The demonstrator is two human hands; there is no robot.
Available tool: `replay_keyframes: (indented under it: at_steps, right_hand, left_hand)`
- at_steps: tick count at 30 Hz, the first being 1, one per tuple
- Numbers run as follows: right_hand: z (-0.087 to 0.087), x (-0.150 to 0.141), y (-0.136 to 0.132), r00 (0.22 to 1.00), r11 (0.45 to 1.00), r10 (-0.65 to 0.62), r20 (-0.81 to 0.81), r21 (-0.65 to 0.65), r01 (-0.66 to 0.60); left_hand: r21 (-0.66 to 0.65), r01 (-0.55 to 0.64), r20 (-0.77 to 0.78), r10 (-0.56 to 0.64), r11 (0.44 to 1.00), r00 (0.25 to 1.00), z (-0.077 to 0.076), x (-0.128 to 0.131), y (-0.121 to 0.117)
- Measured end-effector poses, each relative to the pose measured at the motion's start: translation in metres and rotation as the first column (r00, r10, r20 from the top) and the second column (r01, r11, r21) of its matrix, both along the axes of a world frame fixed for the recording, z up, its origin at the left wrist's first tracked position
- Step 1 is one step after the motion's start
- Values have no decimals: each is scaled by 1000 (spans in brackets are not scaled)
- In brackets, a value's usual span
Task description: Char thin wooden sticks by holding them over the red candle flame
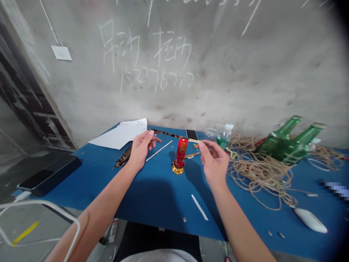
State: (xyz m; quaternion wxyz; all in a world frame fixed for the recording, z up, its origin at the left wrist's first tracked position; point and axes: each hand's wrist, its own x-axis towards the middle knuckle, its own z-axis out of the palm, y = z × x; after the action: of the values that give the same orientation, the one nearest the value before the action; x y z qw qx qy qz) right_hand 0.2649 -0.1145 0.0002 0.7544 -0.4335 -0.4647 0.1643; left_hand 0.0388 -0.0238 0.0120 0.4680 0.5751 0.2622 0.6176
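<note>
head view: we hold one thin stick (169,134), mostly dark with a pale right end, up over the blue desk (89,178). our left hand (141,148) has its grip pinched tight on the dark end, and our right hand (215,160) pinches the pale end. the stick goes past the top of a red tube (181,153) on a gold foot (178,170); we cannot tell if they touch. a bunch of dark sticks (124,156) lies by our left wrist.
</note>
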Motion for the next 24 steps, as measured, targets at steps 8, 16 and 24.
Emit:
replay_keyframes:
  at_steps: [8,16,24]
  right_hand:
    - [0,1,-1,995,999,23,92,-32,-20]
    - [3,1,-4,987,998,29,155,-63,-20]
    - [2,4,-6,943,992,-103,317,-37,121]
  left_hand:
    - [-6,-41,-4,41,999,999,2,-3,1]
    - [-36,21,55,-19,999,998,3,-3,1]
    - [-58,-11,61,14,998,998,2,-3,3]
